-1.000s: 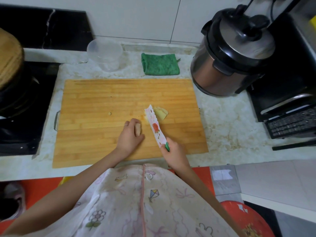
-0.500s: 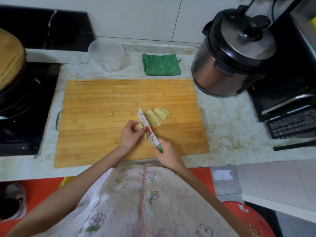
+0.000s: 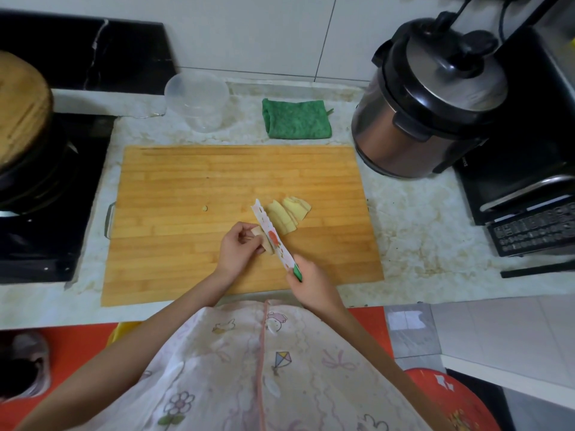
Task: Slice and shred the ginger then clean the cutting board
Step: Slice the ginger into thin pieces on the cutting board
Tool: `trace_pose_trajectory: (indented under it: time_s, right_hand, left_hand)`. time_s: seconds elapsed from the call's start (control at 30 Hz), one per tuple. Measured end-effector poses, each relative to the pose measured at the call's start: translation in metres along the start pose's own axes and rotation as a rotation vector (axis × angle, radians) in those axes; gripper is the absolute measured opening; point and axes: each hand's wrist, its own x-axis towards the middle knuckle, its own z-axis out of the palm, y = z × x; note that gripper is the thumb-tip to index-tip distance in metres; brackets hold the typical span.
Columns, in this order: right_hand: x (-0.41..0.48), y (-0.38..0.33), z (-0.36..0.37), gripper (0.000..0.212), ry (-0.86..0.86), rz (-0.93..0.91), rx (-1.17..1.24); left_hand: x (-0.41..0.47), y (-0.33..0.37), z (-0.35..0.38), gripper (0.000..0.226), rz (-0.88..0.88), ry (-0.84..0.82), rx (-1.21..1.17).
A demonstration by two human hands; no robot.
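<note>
A rectangular wooden board (image 3: pixel 186 181) lies flat on the counter, long side toward the person. Near its middle, the left hand (image 3: pixel 238 247) pinches a small tan stub of ginger (image 3: pixel 260 235) against the wood. A knife (image 3: pixel 275 241) with a white patterned blade and green handle stands edge-down against the stub's right side, gripped by the right hand (image 3: pixel 311 283). Just right of the blade, pale yellow slices (image 3: pixel 287 216) lie overlapping in a loose row. A tiny scrap (image 3: pixel 204 208) sits alone further left.
</note>
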Motion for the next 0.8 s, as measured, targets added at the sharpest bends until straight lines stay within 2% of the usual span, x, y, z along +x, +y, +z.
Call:
trace_pose_trajectory:
  time_s: [0.07,0.2,0.5,0.63,0.8]
  right_hand:
    - [0.000,0.003,0.000,0.013,0.016,-0.017,-0.028]
    - [-0.001,0.005,0.000,0.033,0.033,-0.032,-0.123]
    - [-0.012,-0.005,-0.004,0.051,0.039,-0.104,-0.196]
    - [-0.011,-0.005,-0.004,0.052,0.035,-0.102,-0.228]
    - [-0.011,-0.011,-0.006,0.051,0.024,-0.107,-0.292]
  left_hand:
    - [-0.001,0.000,0.002,0.014,-0.004,0.008,-0.043]
    - [-0.003,-0.002,0.004,0.016,0.033,0.039,-0.090]
    - [-0.002,-0.007,0.005,0.014,0.024,0.027,-0.130]
    - [-0.003,-0.005,0.006,0.012,0.021,0.020,-0.151]
    - [-0.005,-0.001,0.008,0.020,0.018,0.034,-0.180]
